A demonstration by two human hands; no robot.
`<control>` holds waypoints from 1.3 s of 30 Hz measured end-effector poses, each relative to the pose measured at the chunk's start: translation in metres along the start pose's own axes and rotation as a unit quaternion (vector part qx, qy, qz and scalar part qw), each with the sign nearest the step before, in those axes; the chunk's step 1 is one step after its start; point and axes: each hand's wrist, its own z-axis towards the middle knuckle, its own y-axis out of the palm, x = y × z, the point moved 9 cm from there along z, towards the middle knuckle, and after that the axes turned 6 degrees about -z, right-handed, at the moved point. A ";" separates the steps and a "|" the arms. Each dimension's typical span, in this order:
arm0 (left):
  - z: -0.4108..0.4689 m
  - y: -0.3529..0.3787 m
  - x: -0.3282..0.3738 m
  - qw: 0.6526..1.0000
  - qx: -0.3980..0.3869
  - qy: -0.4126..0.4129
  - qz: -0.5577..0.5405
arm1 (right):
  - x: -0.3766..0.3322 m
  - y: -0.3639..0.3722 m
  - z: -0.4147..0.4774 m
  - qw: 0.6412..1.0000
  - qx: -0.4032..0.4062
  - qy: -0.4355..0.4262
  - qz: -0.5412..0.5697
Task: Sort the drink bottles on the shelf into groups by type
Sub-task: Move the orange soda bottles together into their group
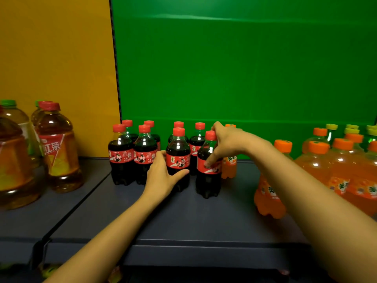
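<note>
Head view: bare shelf [204, 221] before cola bottles [178, 160].

A yellow back panel [55, 58] stands at far left, a green back panel [244, 68] at far right, meeting at a dark vertical seam [115, 58].

A shop-like display: a dark shelf [204, 221] stocked with grouped cola bottles [122, 156], orange soda bottles [326, 170] and tea bottles [59, 148] against coloured backboards [244, 68].
</note>
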 end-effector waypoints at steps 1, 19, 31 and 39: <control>0.000 0.001 0.001 1.000 0.004 0.005 0.006 | -0.001 0.003 0.003 1.000 0.015 0.008 0.019; 0.002 0.004 0.004 0.995 0.019 0.063 0.072 | -0.003 0.026 -0.014 0.975 0.199 0.002 0.099; -0.046 0.037 0.086 0.944 -0.118 0.308 -0.006 | 0.069 0.006 -0.143 0.870 0.484 0.077 0.059; -0.022 0.133 0.062 0.971 -0.207 0.116 -0.041 | 0.078 0.050 -0.127 0.894 0.420 0.051 0.149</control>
